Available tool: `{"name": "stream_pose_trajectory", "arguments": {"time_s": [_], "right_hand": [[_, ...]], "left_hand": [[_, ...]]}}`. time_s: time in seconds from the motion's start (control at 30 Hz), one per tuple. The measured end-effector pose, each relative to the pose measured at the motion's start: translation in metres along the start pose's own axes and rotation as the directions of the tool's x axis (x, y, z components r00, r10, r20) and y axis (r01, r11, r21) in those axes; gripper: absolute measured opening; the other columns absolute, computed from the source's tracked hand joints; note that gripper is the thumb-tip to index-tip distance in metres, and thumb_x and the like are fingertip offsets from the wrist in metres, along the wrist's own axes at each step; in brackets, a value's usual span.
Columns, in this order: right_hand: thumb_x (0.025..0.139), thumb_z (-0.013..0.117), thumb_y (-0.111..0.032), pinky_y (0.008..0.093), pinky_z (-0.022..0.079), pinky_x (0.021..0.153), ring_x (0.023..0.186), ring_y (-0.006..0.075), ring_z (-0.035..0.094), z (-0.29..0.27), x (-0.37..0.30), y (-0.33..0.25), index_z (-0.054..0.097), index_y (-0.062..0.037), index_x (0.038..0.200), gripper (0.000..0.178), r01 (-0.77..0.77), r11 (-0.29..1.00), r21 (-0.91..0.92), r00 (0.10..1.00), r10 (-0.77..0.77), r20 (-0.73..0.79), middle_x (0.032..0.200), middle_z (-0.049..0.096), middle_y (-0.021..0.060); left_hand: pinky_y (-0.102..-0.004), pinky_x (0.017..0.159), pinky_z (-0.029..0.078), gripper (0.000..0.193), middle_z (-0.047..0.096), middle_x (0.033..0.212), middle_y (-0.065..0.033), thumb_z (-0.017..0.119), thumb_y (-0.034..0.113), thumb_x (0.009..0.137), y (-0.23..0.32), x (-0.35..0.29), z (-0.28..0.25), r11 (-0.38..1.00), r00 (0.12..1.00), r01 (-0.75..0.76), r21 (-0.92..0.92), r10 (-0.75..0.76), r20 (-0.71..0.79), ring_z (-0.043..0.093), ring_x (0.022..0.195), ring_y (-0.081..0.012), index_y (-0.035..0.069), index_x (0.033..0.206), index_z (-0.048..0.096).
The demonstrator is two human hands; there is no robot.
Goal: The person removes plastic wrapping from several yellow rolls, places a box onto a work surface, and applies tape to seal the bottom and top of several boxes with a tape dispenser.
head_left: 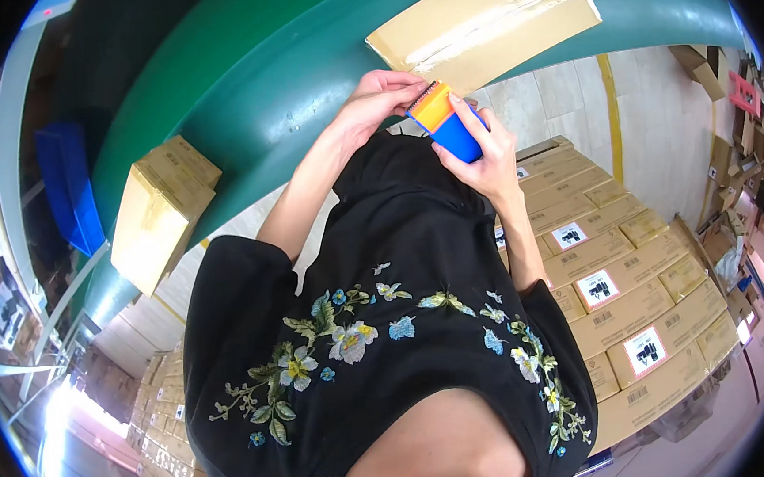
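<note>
In my right hand [487, 151] is a blue and orange hand-held tape dispenser [446, 120], held in front of my waist with the thumb laid along its face. A toothed cutting edge runs along its orange end. My left hand [381, 104] is at that edge, its fingers drawn together; whether a tape end lies between them is too small to see. Just beyond both hands, a flat cardboard box [491, 23] with shiny tape along its side rests on the green conveyor belt [300, 85].
Another taped carton [167, 205] sits on the belt at the left, near a blue bin [70, 189]. Labelled cartons [616, 284] are stacked close on my right. More stacked cartons [164, 422] stand at lower left. A yellow line [611, 116] crosses the pale floor [562, 93].
</note>
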State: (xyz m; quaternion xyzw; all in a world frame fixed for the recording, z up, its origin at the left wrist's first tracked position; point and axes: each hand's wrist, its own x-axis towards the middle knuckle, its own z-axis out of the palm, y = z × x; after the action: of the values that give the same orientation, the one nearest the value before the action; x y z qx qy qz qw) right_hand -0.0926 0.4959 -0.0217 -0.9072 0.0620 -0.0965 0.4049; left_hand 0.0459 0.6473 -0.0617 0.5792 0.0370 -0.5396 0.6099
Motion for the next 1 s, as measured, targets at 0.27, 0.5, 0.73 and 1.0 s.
{"name": "stream_pose_trajectory", "arguments": {"time_s": [0.27, 0.5, 0.73, 1.0], "right_hand": [[0.071, 0.068, -0.03, 0.0431, 0.051, 0.062, 0.068, 0.0376, 0.06, 0.03, -0.005, -0.015, 0.044, -0.0276, 0.132, 0.066, -0.26, 0.946, -0.194, 0.95, 0.287, 0.121, 0.087, 0.055, 0.022], [0.071, 0.066, -0.037, 0.0445, 0.052, 0.067, 0.074, 0.0391, 0.062, 0.043, -0.005, 0.019, 0.044, -0.028, 0.133, 0.066, -0.314, 0.909, -0.276, 0.914, 0.367, 0.17, 0.087, 0.059, 0.0251], [0.07, 0.066, -0.036, 0.0444, 0.051, 0.069, 0.076, 0.0389, 0.062, 0.055, -0.011, 0.04, 0.048, -0.0251, 0.13, 0.063, -0.291, 0.919, -0.264, 0.932, 0.335, 0.138, 0.082, 0.06, 0.024], [0.069, 0.066, -0.034, 0.0435, 0.051, 0.069, 0.074, 0.0385, 0.062, 0.054, -0.01, 0.041, 0.049, -0.0247, 0.129, 0.062, -0.322, 0.916, -0.239, 0.93, 0.354, 0.101, 0.085, 0.06, 0.0246]], "left_hand": [[-0.0243, 0.065, 0.051, 0.014, 0.069, 0.077, -0.007, 0.059, 0.001, 0.076, 0.02, 0.069, -0.08, 0.635, 0.793, -0.256, 0.729, 0.569, -0.218, 0.065, 0.072, -0.0108, 0.004, 0.085, 0.069], [-0.0238, 0.06, 0.049, 0.019, 0.069, 0.072, -0.0044, 0.071, 0.023, 0.076, 0.039, 0.118, -0.122, 0.67, 0.915, -0.196, 0.716, 0.389, -0.113, 0.063, 0.062, -0.0089, 0.005, 0.083, 0.07], [-0.0294, 0.07, 0.051, 0.021, 0.069, 0.083, -0.0077, 0.069, 0.025, 0.078, -0.002, 0.142, -0.125, 0.588, 0.906, -0.18, 0.788, 0.412, -0.101, 0.065, 0.07, -0.014, 0.009, 0.092, 0.069], [-0.0369, 0.093, 0.043, 0.042, 0.056, 0.12, -0.0176, 0.049, 0.035, 0.091, -0.021, 0.127, -0.097, 0.589, 0.889, -0.221, 0.777, 0.45, -0.088, 0.056, 0.11, -0.0305, 0.012, 0.126, 0.051]]}}
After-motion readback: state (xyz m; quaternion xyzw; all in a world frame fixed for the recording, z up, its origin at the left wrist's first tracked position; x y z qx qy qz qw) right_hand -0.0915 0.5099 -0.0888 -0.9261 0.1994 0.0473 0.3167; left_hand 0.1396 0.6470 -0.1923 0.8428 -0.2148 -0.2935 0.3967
